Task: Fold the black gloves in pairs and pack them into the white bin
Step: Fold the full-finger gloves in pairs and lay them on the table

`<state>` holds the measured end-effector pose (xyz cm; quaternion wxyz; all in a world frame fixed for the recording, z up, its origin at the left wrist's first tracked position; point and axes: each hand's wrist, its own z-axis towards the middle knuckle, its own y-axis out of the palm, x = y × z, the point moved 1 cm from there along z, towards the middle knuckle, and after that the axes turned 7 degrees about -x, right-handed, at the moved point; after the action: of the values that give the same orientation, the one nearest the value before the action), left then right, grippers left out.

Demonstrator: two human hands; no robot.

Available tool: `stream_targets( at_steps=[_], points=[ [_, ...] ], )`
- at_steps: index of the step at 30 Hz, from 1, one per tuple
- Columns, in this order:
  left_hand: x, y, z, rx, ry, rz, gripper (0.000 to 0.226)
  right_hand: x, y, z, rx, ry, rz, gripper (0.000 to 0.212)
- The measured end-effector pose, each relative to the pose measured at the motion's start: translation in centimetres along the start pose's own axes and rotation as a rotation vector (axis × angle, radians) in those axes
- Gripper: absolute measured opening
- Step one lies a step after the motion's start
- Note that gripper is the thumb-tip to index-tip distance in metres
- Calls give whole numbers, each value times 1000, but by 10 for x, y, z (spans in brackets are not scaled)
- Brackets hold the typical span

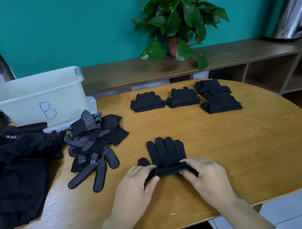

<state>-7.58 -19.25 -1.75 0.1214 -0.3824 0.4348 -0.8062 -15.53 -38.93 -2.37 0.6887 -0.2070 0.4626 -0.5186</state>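
A teal wall (70,27) rises behind a wooden shelf unit (236,54).

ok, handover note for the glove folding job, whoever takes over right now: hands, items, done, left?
Left hand and right hand both pinch the cuff end of the plain black knit glove pair lying flat near the table's front edge, mid-fold.
Done: four folded black glove bundles sit in a group at the far side of the oval wooden table.
Left: finish this fold, pair and fold the heap of white-dotted black gloves, then pack everything into the white plastic bin marked B; no gloves show inside it.
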Motion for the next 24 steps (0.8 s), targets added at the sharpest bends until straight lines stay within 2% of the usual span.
stream_targets(
  at_steps=[3, 7, 12, 19, 23, 24],
  points=[
    [3, 7, 14, 89, -102, -16, 33, 0, 6, 15, 70, 66, 39, 25],
    [11, 14, 32, 189, -191, -24, 38, 9, 18, 35, 85, 104, -11, 17],
    [4, 24, 49, 217, -228, 82, 30, 13, 27, 43, 112, 60, -133, 22],
    [-4, 29, 50, 226, -165, 123, 27, 10, 26, 45, 120, 64, -194, 34],
    [-3, 24, 42, 245, -7, 173, 26, 8, 16, 40, 131, 1, -205, 12],
    [-1, 23, 38, 217, 52, 202, 29, 6, 13, 37, 102, -30, -221, 14]
  ],
)
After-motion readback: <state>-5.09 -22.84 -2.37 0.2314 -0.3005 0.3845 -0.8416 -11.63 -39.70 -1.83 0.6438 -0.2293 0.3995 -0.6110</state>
